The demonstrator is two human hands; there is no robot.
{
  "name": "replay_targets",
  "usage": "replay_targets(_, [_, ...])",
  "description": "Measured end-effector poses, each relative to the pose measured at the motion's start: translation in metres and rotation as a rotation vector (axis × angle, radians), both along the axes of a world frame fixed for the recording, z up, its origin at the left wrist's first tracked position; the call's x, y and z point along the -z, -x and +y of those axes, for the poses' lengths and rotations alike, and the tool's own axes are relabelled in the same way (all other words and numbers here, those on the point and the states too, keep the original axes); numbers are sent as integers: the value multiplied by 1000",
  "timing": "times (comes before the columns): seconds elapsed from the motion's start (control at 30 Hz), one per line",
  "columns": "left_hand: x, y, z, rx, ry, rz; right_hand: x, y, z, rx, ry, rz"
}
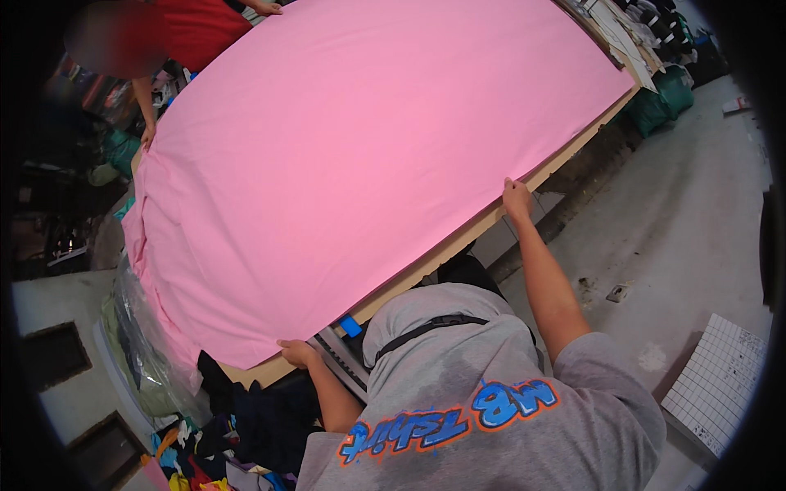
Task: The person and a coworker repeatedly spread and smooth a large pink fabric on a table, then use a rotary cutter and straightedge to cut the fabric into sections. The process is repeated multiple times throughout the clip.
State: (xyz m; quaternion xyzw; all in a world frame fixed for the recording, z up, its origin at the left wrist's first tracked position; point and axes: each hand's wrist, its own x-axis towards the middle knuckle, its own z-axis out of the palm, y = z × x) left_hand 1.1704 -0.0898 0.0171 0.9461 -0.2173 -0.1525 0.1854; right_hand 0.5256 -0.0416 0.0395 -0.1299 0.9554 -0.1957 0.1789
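Note:
A wide sheet of pink fabric (352, 155) lies spread over a wooden table (426, 268), smooth in the middle and creased at the left end. My left hand (299, 353) pinches its near edge towards the left corner. Farther right along the same edge, my right hand (517, 199) grips the fabric, its fingers closed at the table's rim. Opposite me a person in a red top (205, 33) has one hand (148, 136) on the fabric's left end and another (266, 8) at its far edge.
Dark and coloured cloth scraps (237, 446) are heaped at the lower left, beside a clear plastic-wrapped bundle (147, 360). A green sack (661, 102) stands past the table's right end. A gridded white board (714, 385) lies on the floor at the right.

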Motion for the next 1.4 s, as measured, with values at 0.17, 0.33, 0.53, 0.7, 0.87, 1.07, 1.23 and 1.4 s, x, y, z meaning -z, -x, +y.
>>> replay_targets(0.17, [6,-7,2,-9,-70,-22,-6,-4,-4,-6,-62,5])
replay_targets(0.33, [8,-8,1,1,-58,-75,12,-2,4,-8,-66,47])
replay_targets(0.53, [23,-21,5,-101,-1,66,29,-11,-1,155,17,39])
replay_targets(0.7, [38,-42,9,3,84,-36,32,-16,0,194,174,58])
replay_targets(0.87, [28,-28,15,-195,202,-222,42,6,10,186,491,-78])
replay_targets(1.07, [1,48,47,229,540,-109,32,68,5,294,834,-379])
replay_targets(1.23, [-6,154,99,790,483,274,32,160,-6,477,879,-463])
replay_targets(1.4, [47,220,140,860,91,741,75,289,13,497,883,-197])
